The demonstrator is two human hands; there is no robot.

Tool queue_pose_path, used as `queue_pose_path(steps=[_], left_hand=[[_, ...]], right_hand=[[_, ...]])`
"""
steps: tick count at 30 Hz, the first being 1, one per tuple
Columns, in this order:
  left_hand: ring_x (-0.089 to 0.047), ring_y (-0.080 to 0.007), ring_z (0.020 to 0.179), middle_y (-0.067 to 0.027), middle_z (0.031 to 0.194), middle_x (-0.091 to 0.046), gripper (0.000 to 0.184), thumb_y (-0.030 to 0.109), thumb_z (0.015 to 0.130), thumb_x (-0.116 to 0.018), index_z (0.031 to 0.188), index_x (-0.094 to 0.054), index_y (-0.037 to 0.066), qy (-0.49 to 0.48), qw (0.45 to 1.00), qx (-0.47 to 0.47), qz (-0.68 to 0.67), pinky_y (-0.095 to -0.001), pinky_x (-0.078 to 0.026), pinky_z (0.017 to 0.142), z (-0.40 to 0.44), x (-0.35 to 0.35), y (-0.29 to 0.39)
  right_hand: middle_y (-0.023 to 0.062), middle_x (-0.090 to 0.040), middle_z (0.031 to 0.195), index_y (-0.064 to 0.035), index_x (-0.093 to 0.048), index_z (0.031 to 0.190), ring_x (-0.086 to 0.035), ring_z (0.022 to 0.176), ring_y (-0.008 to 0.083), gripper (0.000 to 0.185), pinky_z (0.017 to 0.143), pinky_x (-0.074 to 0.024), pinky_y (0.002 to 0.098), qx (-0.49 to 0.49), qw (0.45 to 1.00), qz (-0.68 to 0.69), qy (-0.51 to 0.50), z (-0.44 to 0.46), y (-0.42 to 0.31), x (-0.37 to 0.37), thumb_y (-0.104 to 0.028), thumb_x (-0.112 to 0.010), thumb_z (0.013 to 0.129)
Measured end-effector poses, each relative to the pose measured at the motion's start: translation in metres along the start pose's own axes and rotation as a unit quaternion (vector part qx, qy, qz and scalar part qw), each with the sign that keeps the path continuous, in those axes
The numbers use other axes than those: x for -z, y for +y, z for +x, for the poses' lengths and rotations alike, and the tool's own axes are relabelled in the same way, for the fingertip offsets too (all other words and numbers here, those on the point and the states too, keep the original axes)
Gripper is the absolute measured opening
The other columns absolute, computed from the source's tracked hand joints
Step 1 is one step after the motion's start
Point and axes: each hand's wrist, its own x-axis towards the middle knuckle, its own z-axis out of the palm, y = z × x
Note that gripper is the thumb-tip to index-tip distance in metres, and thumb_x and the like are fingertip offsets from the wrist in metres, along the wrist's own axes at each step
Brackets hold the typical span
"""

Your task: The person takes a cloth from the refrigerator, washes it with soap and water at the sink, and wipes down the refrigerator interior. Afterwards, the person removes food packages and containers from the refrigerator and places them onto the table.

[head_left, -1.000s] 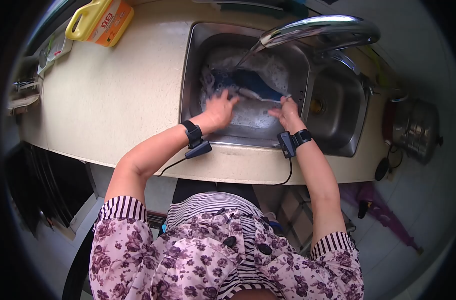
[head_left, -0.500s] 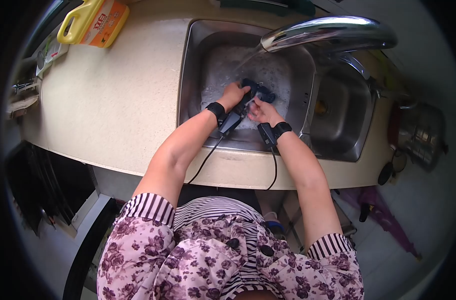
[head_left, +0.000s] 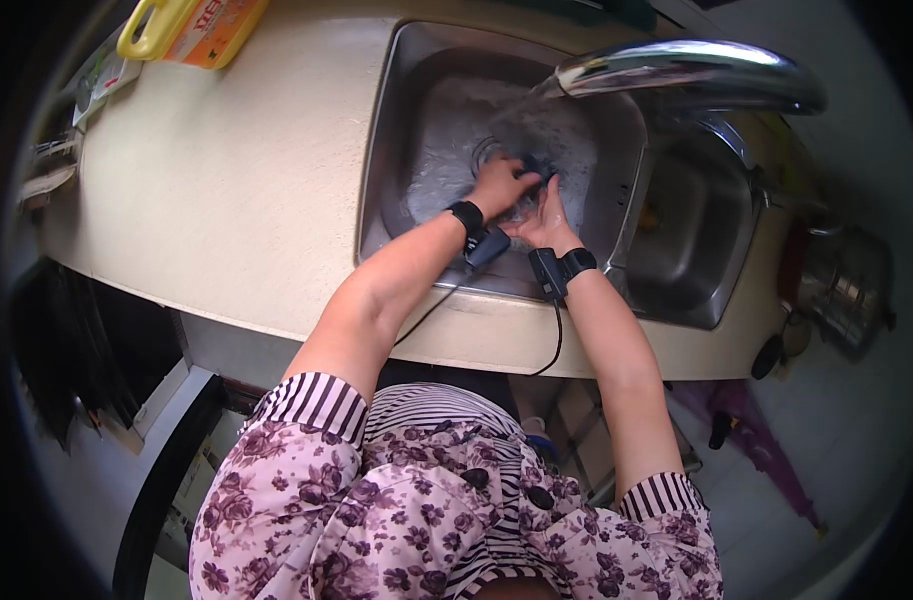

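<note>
Beyond the right hand (head_left: 543, 222), passage is barred by the faucet (head_left: 691, 72); leftward of the left hand (head_left: 501, 187), the countertop (head_left: 246, 190) can be crossed.

Fairly bright on the counter (head_left: 246, 170) left of the sink (head_left: 390, 170), dimmer over the floor (head_left: 861, 430) to its right. Glossy with glare along the faucet (head_left: 676, 68) above it. Softly blurred around the fingers (head_left: 524, 183) inside. Bowed by wide-angle distortion, darkening to black at the edges.
</note>
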Motion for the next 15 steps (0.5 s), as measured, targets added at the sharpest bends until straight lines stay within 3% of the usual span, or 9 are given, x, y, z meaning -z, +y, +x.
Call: queue_pose_path(steps=[1,3,5,6,9,11,15], left_hand=[[-0.053,-0.0362,0.096,-0.0180,0.107,-0.054,0.039,0.039,0.074,-0.063,0.093,-0.067,0.005,0.024,0.995,-0.030,-0.094,-0.0382,-0.044,0.084,-0.009,-0.003,0.011],[-0.056,-0.0344,0.087,-0.0181,0.098,-0.057,0.033,0.034,0.072,-0.064,0.086,-0.067,0.004,0.029,0.981,-0.070,-0.181,-0.0361,-0.045,0.079,-0.024,0.003,0.039],[-0.056,-0.0334,0.087,-0.0153,0.097,-0.057,0.027,0.029,0.070,-0.064,0.081,-0.067,0.005,0.047,0.983,-0.082,-0.157,-0.0360,-0.045,0.077,-0.039,0.020,0.057],[-0.056,-0.0327,0.087,-0.0136,0.097,-0.057,0.024,0.027,0.070,-0.063,0.080,-0.066,0.006,0.026,0.978,-0.080,-0.190,-0.0353,-0.045,0.077,-0.045,0.026,0.064],[-0.058,-0.0302,0.083,-0.0138,0.093,-0.058,0.025,0.024,0.070,-0.063,0.081,-0.065,0.001,0.019,0.969,-0.095,-0.228,-0.0320,-0.044,0.073,-0.053,0.037,0.077],[-0.058,-0.0338,0.076,-0.0131,0.081,-0.060,0.022,0.026,0.070,-0.059,0.075,-0.066,0.006,0.063,0.975,-0.055,-0.206,-0.0367,-0.047,0.068,-0.053,0.037,0.080],[-0.059,-0.0345,0.072,-0.0127,0.076,-0.061,0.023,0.027,0.071,-0.058,0.070,-0.066,0.006,0.096,0.980,-0.068,-0.161,-0.0384,-0.048,0.064,-0.047,0.044,0.078]], right_hand=[[0.0113,-0.008,0.146,-0.0210,-0.018,0.138,-0.017,0.131,0.0401,0.085,0.087,-0.0242,0.0728,0.045,0.995,-0.052,-0.069,0.002,0.000,-0.002,-0.074,-0.038,0.075],[0.0120,-0.042,0.128,-0.0165,-0.040,0.126,-0.041,0.118,0.0323,0.082,0.093,-0.0352,0.0552,0.000,0.990,-0.015,-0.138,0.019,-0.004,0.011,-0.078,-0.038,0.071],[0.0091,-0.055,0.107,-0.0157,-0.053,0.105,-0.051,0.103,0.0260,0.062,0.087,-0.0421,0.0425,0.016,0.987,0.027,-0.160,0.012,-0.006,0.004,-0.070,-0.041,0.077],[0.0069,-0.057,0.095,-0.0163,-0.054,0.093,-0.055,0.090,0.0229,0.050,0.080,-0.0446,0.0377,0.016,0.983,0.033,-0.181,0.007,-0.008,0.001,-0.063,-0.043,0.080],[0.0060,-0.057,0.094,-0.0149,-0.054,0.094,-0.056,0.089,0.0213,0.045,0.078,-0.0457,0.0360,0.041,0.980,0.011,-0.193,0.018,-0.005,0.000,-0.057,-0.044,0.082],[0.0052,-0.058,0.094,-0.0135,-0.054,0.095,-0.057,0.087,0.0198,0.041,0.077,-0.0469,0.0342,0.068,0.978,-0.005,-0.197,0.025,-0.003,0.004,-0.052,-0.044,0.085],[0.0048,-0.058,0.093,-0.0113,-0.053,0.097,-0.057,0.087,0.0191,0.038,0.076,-0.0479,0.0338,0.094,0.976,-0.026,-0.197,0.023,-0.004,-0.007,-0.046,-0.044,0.087]])
